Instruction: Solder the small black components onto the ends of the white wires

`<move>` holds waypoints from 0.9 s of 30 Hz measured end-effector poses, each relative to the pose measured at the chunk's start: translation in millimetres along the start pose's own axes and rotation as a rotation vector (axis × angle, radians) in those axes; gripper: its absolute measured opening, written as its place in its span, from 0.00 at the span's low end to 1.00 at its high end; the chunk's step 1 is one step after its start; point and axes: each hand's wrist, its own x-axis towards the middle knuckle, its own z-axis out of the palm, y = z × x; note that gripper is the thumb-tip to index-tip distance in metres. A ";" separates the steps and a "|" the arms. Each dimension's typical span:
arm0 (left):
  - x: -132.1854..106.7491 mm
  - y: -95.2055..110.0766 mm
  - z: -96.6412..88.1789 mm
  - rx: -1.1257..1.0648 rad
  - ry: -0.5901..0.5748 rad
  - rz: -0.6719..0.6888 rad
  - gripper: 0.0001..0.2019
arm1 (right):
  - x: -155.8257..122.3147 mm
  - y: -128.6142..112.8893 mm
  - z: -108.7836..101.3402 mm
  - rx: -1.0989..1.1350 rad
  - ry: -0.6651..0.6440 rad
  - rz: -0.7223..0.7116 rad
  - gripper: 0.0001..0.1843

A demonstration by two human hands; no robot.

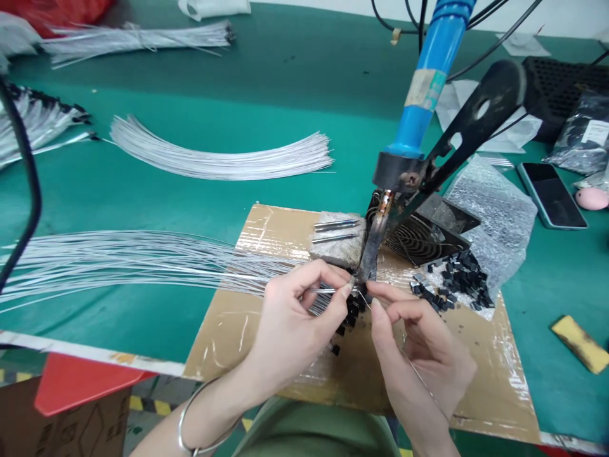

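My left hand (297, 320) pinches a thin light-coloured wire (328, 291), its end close under the soldering iron's tip; the exact contact is hidden by my fingers. Between the thumb and fingers of my right hand (421, 346) is a fine strand of solder wire (422, 383), which runs back across the palm. Its free end points at the same spot. The soldering iron (425, 82), blue-handled, is fixed in a black metal bracket (480, 117) with its tip down. Below the tip, several small black pieces (351, 314) lie at the ends of the wires.
A bundle of white wires (143, 260) stretches left from the cardboard (228, 336); another bundle (223, 162) lies behind. Metal rods rest on a grey block (340, 251). Right are loose black pieces (461, 279), a fan (419, 241), a phone (552, 193) and a yellow sponge (580, 343).
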 end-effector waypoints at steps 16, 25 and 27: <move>-1.4 -2.4 0.0 0.046 -0.003 0.007 0.07 | -0.1 2.4 1.2 0.000 0.007 -0.019 0.10; 0.2 -1.2 -1.8 0.055 -0.017 0.023 0.08 | -1.8 5.1 1.5 -0.057 0.019 -0.118 0.10; 0.2 -0.5 -2.1 0.054 -0.020 0.023 0.08 | -2.9 7.4 1.8 -0.076 0.016 -0.158 0.10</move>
